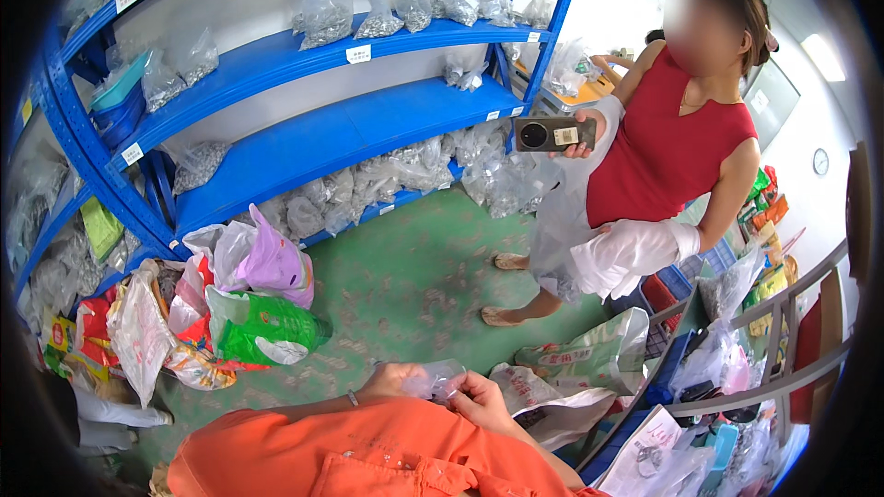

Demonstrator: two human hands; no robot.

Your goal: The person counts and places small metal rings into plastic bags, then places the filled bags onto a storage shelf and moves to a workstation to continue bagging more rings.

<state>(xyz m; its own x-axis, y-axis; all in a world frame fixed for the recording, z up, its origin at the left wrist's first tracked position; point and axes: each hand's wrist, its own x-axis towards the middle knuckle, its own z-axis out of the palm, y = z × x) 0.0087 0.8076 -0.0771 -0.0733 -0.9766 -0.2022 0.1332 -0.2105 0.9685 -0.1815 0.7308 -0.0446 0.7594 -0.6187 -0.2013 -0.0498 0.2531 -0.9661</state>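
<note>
We're holding a clear plastic bag (431, 381) between our left hand (390, 380) and right hand (482, 399), probably avoiding rips by going easy.

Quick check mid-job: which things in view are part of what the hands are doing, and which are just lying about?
In hand:
- small clear plastic bag
- right hand, pinching it
- left hand, against it

Apparently just lying about:
- purple bag
- green package, on the floor
- filled clear bags on the blue shelves
</note>
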